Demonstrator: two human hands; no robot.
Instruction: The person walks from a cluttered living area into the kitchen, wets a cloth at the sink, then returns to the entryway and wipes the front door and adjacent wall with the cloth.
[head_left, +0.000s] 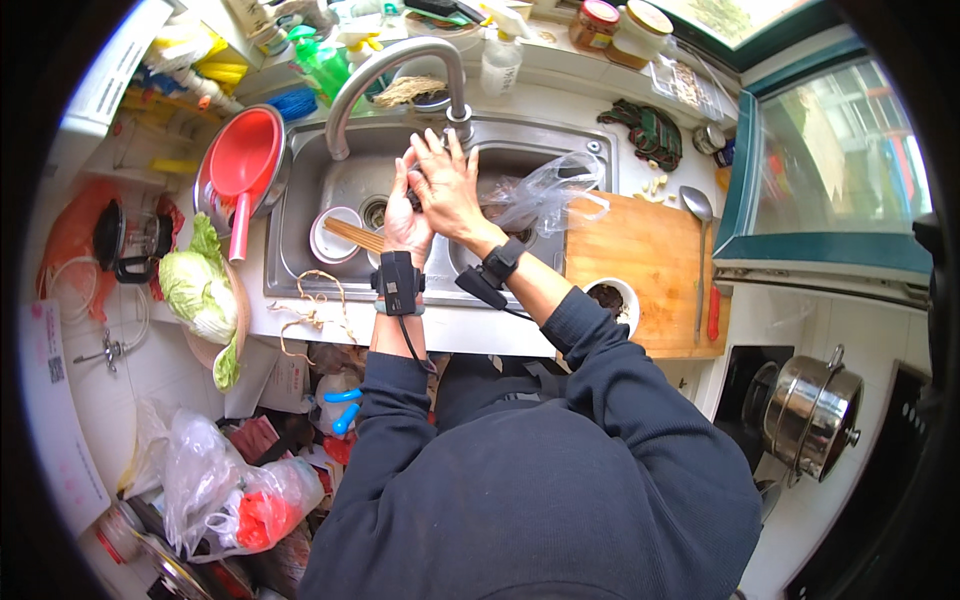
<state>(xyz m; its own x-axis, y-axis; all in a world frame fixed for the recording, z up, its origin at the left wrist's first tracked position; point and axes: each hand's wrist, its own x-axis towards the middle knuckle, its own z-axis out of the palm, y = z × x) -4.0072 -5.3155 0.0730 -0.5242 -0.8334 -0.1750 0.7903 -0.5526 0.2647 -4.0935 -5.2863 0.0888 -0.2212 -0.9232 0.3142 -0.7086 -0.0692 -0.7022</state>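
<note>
My left hand (405, 217) is palm up over the divider of the steel double sink (300, 172). My right hand (448, 184) lies across it with its fingers spread. A small dark mass shows between the palms; I cannot tell what it is. The curved faucet (397, 56) arches just above the hands. In the left basin, wooden chopsticks (352, 234) lean from a white bowl (322, 244) towards my left wrist. A clear plastic bag (555, 187) lies over the right basin. Near my right forearm, a white bowl (634, 304) with dark contents stands at the wooden cutting board (660, 247).
A metal spatula (699, 202) and a red-handled knife (713, 315) lie on the board's right side. Peeled garlic cloves (656, 184) lie behind it. On the left are a red dipper (244, 157) and a cabbage (196, 289). An open window (731, 240) juts in at right.
</note>
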